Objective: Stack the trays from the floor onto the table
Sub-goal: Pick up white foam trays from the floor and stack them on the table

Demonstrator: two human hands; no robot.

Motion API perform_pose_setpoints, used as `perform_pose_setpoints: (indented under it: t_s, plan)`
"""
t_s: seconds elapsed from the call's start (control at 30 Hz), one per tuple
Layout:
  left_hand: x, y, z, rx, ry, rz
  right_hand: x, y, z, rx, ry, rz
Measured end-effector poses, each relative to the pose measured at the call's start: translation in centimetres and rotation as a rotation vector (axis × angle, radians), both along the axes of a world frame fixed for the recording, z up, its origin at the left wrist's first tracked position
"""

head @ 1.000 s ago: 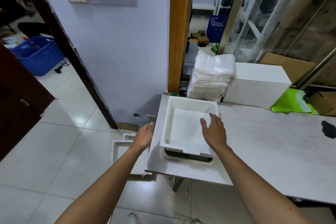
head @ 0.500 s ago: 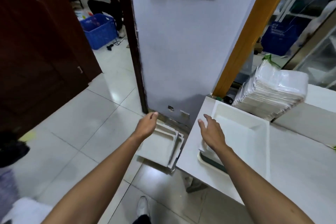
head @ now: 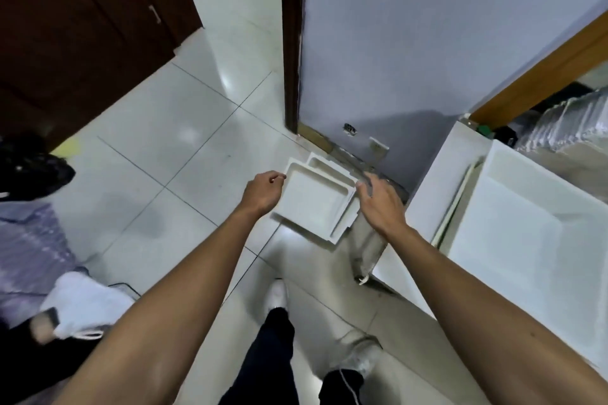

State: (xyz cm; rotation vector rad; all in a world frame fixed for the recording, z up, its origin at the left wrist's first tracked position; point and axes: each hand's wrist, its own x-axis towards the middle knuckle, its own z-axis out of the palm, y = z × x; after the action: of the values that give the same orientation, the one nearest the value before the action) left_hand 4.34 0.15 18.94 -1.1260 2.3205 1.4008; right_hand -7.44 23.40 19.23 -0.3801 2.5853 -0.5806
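Head view, looking down. Biggest thing: the pale tiled floor. A white table stands at your R edge and already carries one deep tray. On the floor next to the table, by the wall, lie the flat white trays. The top tray sits skewed over a second tray whose far rim peeks out. The top tray lies between your hands, open side up, approx square, so no clear long axis. L hand hangs at its far-left corner, fingers curled under; can't tell if they touch the rim. R hand hovers at the far-right corner, fingers straight & close together, holding nothing. Both abt equally near, so a two-sided lift looks likely.
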Motion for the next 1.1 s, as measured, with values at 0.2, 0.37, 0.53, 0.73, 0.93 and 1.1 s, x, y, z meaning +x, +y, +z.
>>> perform_pose_setpoints:
  t_s: [0.2,0.37,0.53,0.73,0.93,1.1]
  plan:
    - [-1.8,-4.0,-7.5,0.046,-0.096,-0.011,-2.3,-2.8,-7.3,0.118,-0.087,0.035]
    - [-4.0,-6.6,-12.9,0.174,-0.093,0.067,-2.7,-4.1,-13.3,0.265,-0.155,0.060]
    - [-6.7,-8.4,-19.7,0.141,-0.104,0.044,-3.8,-5.8,-20.0,0.366,-0.193,0.124]
    - [-8.8,-9.4,-28.3,0.041,-0.180,-0.054,-6.6,-6.1,-27.6,0.479,-0.183,0.273]
    - [-9.6,-8.6,-36.5,-0.025,-0.284,-0.187,-10.4,-6.6,-33.3,0.472,-0.094,0.239]
    - [-7.4,-6.4,-41.9,-0.033,-0.377,-0.291,-12.2,-7.6,-36.6,0.388,0.089,0.265]
